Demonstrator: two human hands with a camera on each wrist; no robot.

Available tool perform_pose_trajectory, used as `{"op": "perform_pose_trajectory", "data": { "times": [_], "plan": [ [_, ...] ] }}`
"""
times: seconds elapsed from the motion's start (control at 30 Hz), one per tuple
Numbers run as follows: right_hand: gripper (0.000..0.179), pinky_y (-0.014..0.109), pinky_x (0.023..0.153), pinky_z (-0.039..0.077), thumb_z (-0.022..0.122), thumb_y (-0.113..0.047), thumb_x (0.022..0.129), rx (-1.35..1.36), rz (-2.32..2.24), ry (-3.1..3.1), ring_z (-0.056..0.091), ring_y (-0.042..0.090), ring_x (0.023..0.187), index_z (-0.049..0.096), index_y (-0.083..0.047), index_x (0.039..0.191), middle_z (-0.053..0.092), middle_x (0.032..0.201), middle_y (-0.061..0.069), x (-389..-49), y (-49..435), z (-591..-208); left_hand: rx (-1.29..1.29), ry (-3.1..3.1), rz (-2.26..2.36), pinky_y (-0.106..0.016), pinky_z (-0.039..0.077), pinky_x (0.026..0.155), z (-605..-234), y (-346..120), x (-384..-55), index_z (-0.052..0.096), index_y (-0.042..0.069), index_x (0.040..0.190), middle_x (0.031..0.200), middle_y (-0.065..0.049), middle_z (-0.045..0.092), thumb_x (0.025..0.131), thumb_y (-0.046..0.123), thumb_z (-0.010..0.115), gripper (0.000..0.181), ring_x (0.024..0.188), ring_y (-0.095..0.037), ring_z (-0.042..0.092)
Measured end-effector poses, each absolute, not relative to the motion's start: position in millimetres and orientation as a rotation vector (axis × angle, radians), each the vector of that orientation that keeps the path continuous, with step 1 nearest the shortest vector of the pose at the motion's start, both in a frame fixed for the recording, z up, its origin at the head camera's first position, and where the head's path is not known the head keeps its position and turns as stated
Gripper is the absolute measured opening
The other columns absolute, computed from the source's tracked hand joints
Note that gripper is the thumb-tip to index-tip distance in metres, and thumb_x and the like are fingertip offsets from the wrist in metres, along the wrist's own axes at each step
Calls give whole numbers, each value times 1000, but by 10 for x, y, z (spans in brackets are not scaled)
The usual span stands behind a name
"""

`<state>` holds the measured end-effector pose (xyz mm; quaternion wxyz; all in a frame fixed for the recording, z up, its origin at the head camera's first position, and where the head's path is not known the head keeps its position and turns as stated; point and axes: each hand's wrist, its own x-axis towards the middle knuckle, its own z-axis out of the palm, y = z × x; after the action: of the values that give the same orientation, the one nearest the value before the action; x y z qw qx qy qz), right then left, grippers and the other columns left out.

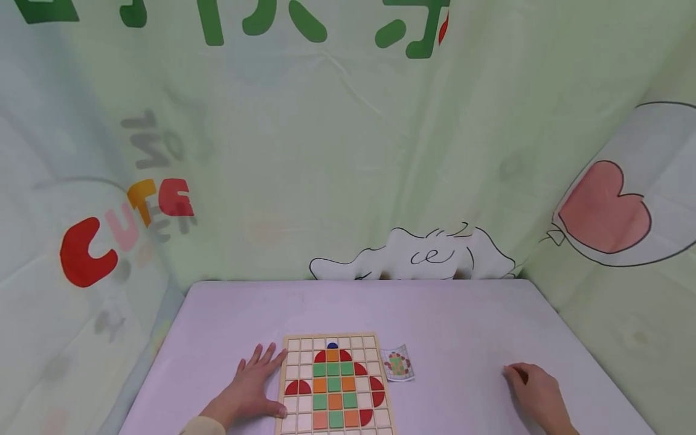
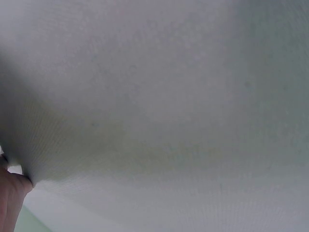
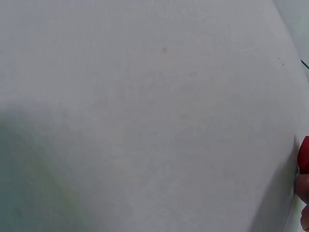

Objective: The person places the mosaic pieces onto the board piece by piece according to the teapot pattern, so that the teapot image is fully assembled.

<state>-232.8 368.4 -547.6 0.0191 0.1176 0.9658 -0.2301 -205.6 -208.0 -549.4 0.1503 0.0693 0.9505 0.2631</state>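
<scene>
A wooden grid board [image 1: 292, 421] lies on the table, set with red rounded pieces, green and orange squares, and a dark blue piece [image 1: 332, 345] at the top. My left hand [image 1: 247, 389] rests at the board's left side with fingers spread, thumb and fingertips at its edge. Farther right, away from the board, my right hand [image 1: 535, 393] is low over the table with curled fingers. In the right wrist view a red piece [image 3: 303, 155] shows at its fingertips, pinched there; its full shape is cut off by the frame edge.
A small picture card [image 1: 398, 363] with a coloured pattern lies against the board's right edge. The pale table [image 1: 451, 314] ends at hanging printed cloth [image 1: 326, 151] at the back and both sides.
</scene>
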Motion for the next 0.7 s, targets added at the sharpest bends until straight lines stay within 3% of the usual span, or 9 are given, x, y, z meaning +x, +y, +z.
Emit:
{"op": "perform_pose_trajectory", "data": {
  "times": [0.3, 0.57, 0.7],
  "plan": [
    [24, 48, 74, 54, 59, -6, 99, 347, -703, 3101, 65, 32, 83, 63, 15, 110, 70, 90, 21, -2326, 3740, -5502, 204, 2735, 770, -76, 12, 118, -5489, -2089, -2049, 41, 13, 157, 167, -21, 29, 57, 49, 97, 120, 156, -51, 13],
    [43, 42, 71, 54, 73, -14, 92, 447, -744, 2961, 58, 26, 81, 60, 18, 118, 67, 90, 21, -2314, 3727, -5469, 203, 2735, 767, -76, 11, 119, -5477, -2076, -2041, 41, 14, 157, 167, -20, 29, 58, 49, 97, 119, 156, -50, 13],
    [48, 44, 73, 57, 76, -12, 90, 431, -744, 2928, 60, 27, 83, 58, 19, 121, 67, 93, 24, -2303, 3719, -5452, 205, 2738, 769, -76, 12, 119, -5470, -2079, -2036, 41, 13, 157, 167, -21, 30, 58, 49, 97, 119, 156, -51, 13]
  ]
}}
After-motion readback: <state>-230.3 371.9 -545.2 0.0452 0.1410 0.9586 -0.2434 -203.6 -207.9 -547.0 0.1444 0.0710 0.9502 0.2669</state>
